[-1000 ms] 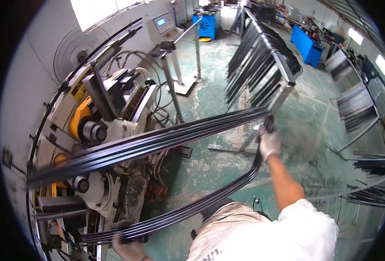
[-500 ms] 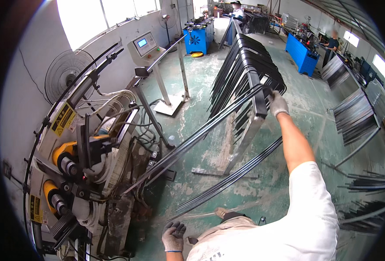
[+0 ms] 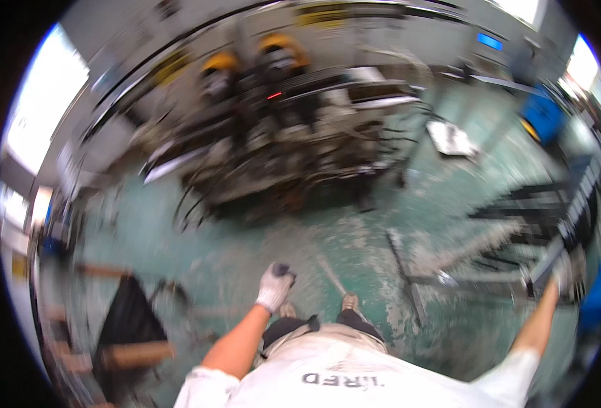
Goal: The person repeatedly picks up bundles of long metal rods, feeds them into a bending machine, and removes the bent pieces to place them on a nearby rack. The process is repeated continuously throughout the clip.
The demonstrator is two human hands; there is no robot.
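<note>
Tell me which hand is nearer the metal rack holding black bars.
Right. The right hand is by the near end of the metal rack, contact too blurred to tell; the left hand is far to the rack's left.

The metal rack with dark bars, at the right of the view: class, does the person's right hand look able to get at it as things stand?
Probably yes: the gloved right hand is close beside the near end of the metal rack, with nothing seen between; blur hides whether they touch.
</note>
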